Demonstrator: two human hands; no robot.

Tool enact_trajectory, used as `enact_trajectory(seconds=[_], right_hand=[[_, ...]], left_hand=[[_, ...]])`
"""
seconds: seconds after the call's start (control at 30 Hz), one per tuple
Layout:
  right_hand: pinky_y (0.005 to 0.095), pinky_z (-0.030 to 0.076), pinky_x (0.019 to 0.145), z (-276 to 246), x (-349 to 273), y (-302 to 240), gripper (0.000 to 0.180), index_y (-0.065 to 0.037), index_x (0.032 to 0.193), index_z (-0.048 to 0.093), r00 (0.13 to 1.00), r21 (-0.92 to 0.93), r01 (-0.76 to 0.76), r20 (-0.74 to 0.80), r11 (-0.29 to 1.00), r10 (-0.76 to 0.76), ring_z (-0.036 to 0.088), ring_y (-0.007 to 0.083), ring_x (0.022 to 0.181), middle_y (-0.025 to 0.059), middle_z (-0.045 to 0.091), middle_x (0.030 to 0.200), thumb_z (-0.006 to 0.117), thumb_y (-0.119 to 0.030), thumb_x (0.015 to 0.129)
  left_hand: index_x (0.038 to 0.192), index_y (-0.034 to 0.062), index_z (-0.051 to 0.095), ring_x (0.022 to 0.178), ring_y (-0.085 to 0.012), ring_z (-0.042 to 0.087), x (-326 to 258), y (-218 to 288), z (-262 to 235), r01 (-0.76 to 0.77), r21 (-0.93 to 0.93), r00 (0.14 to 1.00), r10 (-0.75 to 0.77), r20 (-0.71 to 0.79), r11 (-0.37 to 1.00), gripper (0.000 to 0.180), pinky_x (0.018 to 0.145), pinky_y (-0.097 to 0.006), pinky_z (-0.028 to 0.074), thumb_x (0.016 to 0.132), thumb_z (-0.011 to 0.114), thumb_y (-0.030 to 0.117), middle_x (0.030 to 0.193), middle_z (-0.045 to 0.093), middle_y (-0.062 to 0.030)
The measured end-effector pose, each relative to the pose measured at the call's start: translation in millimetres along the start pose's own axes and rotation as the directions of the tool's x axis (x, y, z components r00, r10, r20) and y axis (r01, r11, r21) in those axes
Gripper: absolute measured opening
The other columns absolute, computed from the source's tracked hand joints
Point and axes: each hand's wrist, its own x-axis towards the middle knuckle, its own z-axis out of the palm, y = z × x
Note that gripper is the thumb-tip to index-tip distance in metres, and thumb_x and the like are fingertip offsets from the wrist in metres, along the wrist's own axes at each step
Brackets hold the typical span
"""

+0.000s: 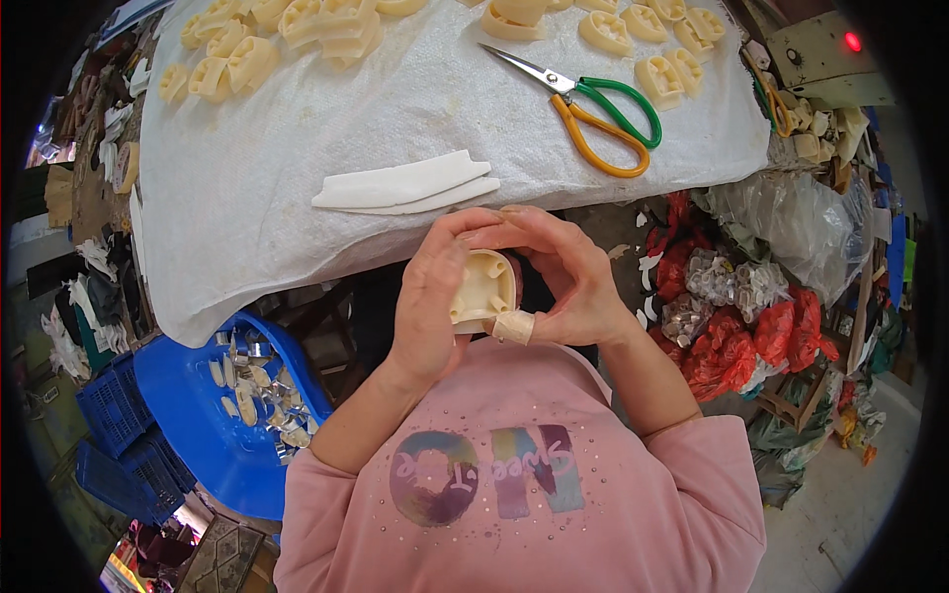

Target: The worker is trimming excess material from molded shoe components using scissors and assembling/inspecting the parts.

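Close to my chest, just off the table's near edge, I hold a cream hollow moulded piece (483,285), shaped like a shoe heel, with its open side and small inner posts facing up. My left hand (431,296) closes round its left side. My right hand (578,282) curls round the other side, its thumb, wrapped in pale tape, at the lower rim. The fingertips of both hands come together above the piece. Beyond them lie thin white strips (405,185) on the cloth, and scissors (578,104) with one green and one orange handle.
White woven cloth (247,178) covers the table, with several cream moulded pieces (331,25) along its far side. A blue plastic chair (178,381) at the left holds loose small parts. Red bags (727,351) and clear plastic (791,227) pile up at the right.
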Motion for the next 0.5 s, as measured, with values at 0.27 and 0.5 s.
enact_trajectory(seconds=[0.27, 0.5], right_hand=[[0.0295, 0.048, 0.079, -3, 8, 11, 0.048, -0.005, 0.121, 0.053, 0.996, -0.183, 0.086, -0.01, 0.979, -0.089, 0.058, 0.0204, 0.092, 0.0073, 0.064, 0.108, 0.07, -0.022, 0.079], [0.0279, 0.046, 0.076, -5, 25, 4, 0.024, -0.002, 0.095, 0.06, 0.855, 0.443, -0.5, 0.117, 0.744, 0.505, 0.054, 0.0144, 0.086, 0.0084, 0.058, 0.101, 0.056, -0.026, 0.091]], left_hand=[[0.136, 0.0081, 0.03, 0.078, -0.0181, 0.058, 1, -2, 13, 0.031, 0.15, 0.996, -0.018, -0.083, 0.988, 0.057, 0.065, -0.031, 0.052, 0.093, 0.042, 0.043, 0.094, 0.055, -0.0128], [0.143, 0.0087, 0.021, 0.072, -0.0171, 0.058, 3, -10, 8, -0.092, 0.157, 0.994, 0.1, -0.046, 0.983, 0.079, 0.058, -0.029, 0.051, 0.09, 0.031, 0.067, 0.11, 0.051, -0.0106]])
